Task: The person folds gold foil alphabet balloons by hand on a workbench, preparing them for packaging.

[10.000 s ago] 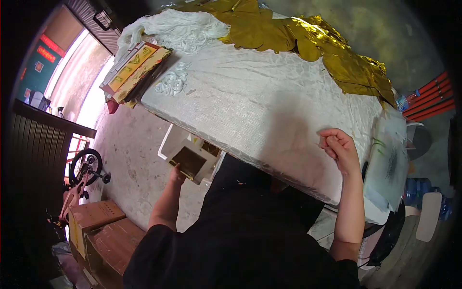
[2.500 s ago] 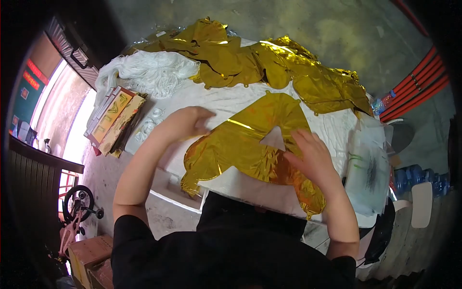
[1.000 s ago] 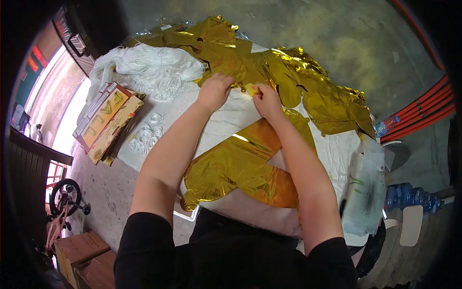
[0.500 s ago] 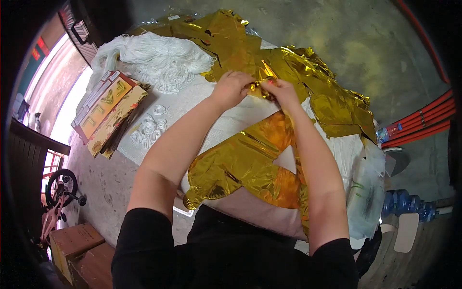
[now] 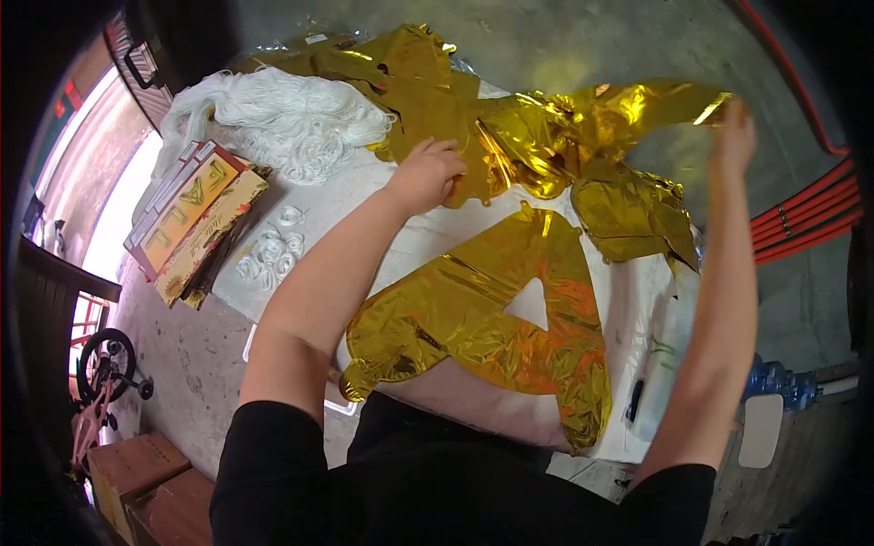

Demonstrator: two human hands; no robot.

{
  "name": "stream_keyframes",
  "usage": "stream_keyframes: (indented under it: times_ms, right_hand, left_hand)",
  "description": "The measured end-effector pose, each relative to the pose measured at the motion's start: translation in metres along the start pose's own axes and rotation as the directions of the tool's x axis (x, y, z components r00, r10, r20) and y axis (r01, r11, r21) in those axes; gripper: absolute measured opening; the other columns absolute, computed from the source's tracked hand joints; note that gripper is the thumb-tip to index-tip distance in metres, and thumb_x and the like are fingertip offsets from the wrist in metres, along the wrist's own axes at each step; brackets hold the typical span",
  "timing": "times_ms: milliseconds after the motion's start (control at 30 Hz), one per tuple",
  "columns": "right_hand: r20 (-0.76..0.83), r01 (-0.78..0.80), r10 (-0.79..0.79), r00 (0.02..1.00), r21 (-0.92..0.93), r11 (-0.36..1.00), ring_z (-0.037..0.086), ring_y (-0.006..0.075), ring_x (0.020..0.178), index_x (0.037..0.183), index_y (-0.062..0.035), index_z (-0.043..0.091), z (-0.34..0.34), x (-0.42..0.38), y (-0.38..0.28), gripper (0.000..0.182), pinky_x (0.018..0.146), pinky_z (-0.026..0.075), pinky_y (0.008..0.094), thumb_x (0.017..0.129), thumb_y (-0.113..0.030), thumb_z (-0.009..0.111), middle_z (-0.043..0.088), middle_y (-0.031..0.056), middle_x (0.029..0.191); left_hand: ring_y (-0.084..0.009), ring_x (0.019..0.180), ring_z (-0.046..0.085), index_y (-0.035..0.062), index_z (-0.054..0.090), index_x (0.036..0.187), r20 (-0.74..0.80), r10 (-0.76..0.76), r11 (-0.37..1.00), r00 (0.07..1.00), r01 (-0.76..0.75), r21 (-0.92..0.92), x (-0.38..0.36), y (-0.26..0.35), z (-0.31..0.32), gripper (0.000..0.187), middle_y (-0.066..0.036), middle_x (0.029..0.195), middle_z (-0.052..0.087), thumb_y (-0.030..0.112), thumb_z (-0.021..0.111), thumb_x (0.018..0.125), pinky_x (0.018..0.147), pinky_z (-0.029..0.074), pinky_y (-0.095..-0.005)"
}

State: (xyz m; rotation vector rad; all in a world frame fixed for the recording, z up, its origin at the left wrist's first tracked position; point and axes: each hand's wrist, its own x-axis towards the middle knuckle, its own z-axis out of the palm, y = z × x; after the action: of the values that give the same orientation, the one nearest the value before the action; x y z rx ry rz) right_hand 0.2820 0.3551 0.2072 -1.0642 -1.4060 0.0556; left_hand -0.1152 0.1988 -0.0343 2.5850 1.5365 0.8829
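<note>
A flat gold foil letter A balloon lies at the table's near side, with a triangular hole in it. Farther back, more gold foil balloons lie crumpled and overlapping. My left hand rests at the edge of this foil with its fingers curled onto it; the fingertips are partly hidden. Out at the far right, my right hand is closed on the end of a gold foil balloon, which stretches taut from the pile. My right fingers are slightly blurred.
White string is heaped at the back left, beside small coiled string bundles. A stack of printed cards marked FALL sits at the left edge. Clear plastic bags lie at right. Cardboard boxes stand on the floor.
My right hand has swung outward to the right, drawing foil with it. My left hand has shifted slightly left and down, away from the right. The letter A balloon now lies uncovered.
</note>
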Motion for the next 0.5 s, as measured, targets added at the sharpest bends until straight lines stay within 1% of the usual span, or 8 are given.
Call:
stream_keyframes:
  times_ms: [67, 133, 167, 233, 333, 400, 467, 500]
  right_hand:
    - [-0.102, 0.068, -0.057, 0.993, 0.106, 0.992, 0.057, 0.0106, 0.084, 0.105, -0.0024, 0.063, -0.043, 0.032, -0.030, 0.031, 0.073, 0.046, 0.0276, 0.094, -0.030, 0.057, 0.063, 0.0027, 0.097]
    - [-0.178, 0.226, -0.198, 0.964, 0.149, 0.963, 0.058, 0.0111, 0.089, 0.108, -0.0004, 0.064, -0.069, 0.042, -0.069, 0.035, 0.079, 0.046, 0.0279, 0.093, -0.031, 0.057, 0.064, 0.0041, 0.103]
    - [-0.205, 0.264, -0.258, 0.944, 0.000, 0.965, 0.059, 0.0113, 0.092, 0.114, -0.0007, 0.062, -0.077, 0.037, -0.094, 0.038, 0.083, 0.044, 0.0268, 0.093, -0.032, 0.058, 0.065, 0.0045, 0.105]
    - [0.069, 0.460, -0.457, 0.887, -0.033, 0.888, 0.058, 0.0094, 0.089, 0.118, -0.0021, 0.061, -0.100, 0.046, -0.099, 0.038, 0.081, 0.043, 0.0233, 0.093, -0.031, 0.058, 0.065, 0.0032, 0.101]
    - [0.172, 0.303, -0.301, 0.938, 0.017, 0.953, 0.056, 0.0076, 0.084, 0.118, -0.0016, 0.061, -0.089, -0.019, -0.145, 0.035, 0.076, 0.043, 0.0212, 0.094, -0.028, 0.056, 0.064, 0.0019, 0.096]
    - [0.182, 0.332, -0.318, 0.931, -0.054, 0.942, 0.054, 0.0062, 0.080, 0.113, 0.0005, 0.062, -0.083, -0.082, -0.170, 0.031, 0.070, 0.042, 0.0204, 0.095, -0.024, 0.055, 0.063, 0.0011, 0.091]
    - [0.460, 0.421, -0.369, 0.808, -0.012, 0.907, 0.056, 0.0094, 0.083, 0.104, 0.0020, 0.062, -0.095, -0.133, -0.158, 0.020, 0.076, 0.046, 0.0237, 0.092, -0.013, 0.058, 0.065, 0.0034, 0.095]
    - [0.603, 0.350, -0.274, 0.749, -0.009, 0.937, 0.056, 0.0090, 0.083, 0.109, 0.0021, 0.061, -0.100, -0.160, -0.159, 0.021, 0.074, 0.046, 0.0236, 0.091, -0.006, 0.057, 0.063, 0.0041, 0.097]
  left_hand:
    - [-0.0306, 0.123, 0.047, 0.0081, 0.063, 0.096, 0.013, 0.010, 0.999, 1.000, -0.011, 0.044, 0.000, 0.000, -0.001, 0.014, -0.008, 0.107, 0.063, 0.012, 0.057, 0.083, 0.107, 0.031, -0.0478]
    - [-0.0304, 0.117, 0.050, 0.0082, 0.062, 0.085, -0.115, -0.028, 1.000, 0.993, 0.028, 0.001, 0.001, 0.001, 0.001, 0.013, -0.008, 0.096, 0.063, 0.021, 0.061, 0.081, 0.107, 0.029, -0.0502]
    - [-0.0304, 0.117, 0.050, 0.0082, 0.062, 0.085, -0.115, -0.020, 1.000, 0.993, 0.020, -0.001, 0.001, 0.004, -0.001, 0.013, -0.008, 0.096, 0.063, 0.021, 0.061, 0.081, 0.107, 0.029, -0.0502]
    - [-0.0301, 0.121, 0.048, 0.0088, 0.063, 0.090, -0.005, -0.049, 0.998, 0.999, 0.049, 0.041, 0.000, 0.011, -0.008, 0.020, -0.008, 0.101, 0.063, 0.027, 0.060, 0.083, 0.108, 0.029, -0.0506]
    - [-0.0298, 0.126, 0.044, 0.0111, 0.064, 0.101, -0.064, 0.004, 1.000, 0.998, -0.003, 0.020, -0.003, 0.015, -0.006, 0.026, -0.008, 0.110, 0.062, 0.031, 0.059, 0.085, 0.108, 0.028, -0.0511]
    - [-0.0288, 0.129, 0.041, 0.0124, 0.063, 0.106, -0.020, 0.012, 0.995, 1.000, -0.011, 0.096, 0.002, 0.010, 0.001, 0.028, -0.007, 0.117, 0.060, 0.032, 0.059, 0.086, 0.109, 0.027, -0.0510]
    - [-0.0279, 0.132, 0.037, 0.0136, 0.063, 0.111, 0.036, 0.009, 0.988, 0.999, -0.014, 0.156, 0.008, 0.009, 0.010, 0.031, -0.007, 0.124, 0.057, 0.033, 0.058, 0.087, 0.109, 0.026, -0.0509]
    - [-0.0273, 0.134, 0.034, 0.0144, 0.063, 0.113, 0.097, -0.006, 0.963, 0.995, -0.020, 0.269, 0.017, 0.008, 0.014, 0.031, -0.007, 0.130, 0.053, 0.033, 0.055, 0.088, 0.110, 0.023, -0.0516]
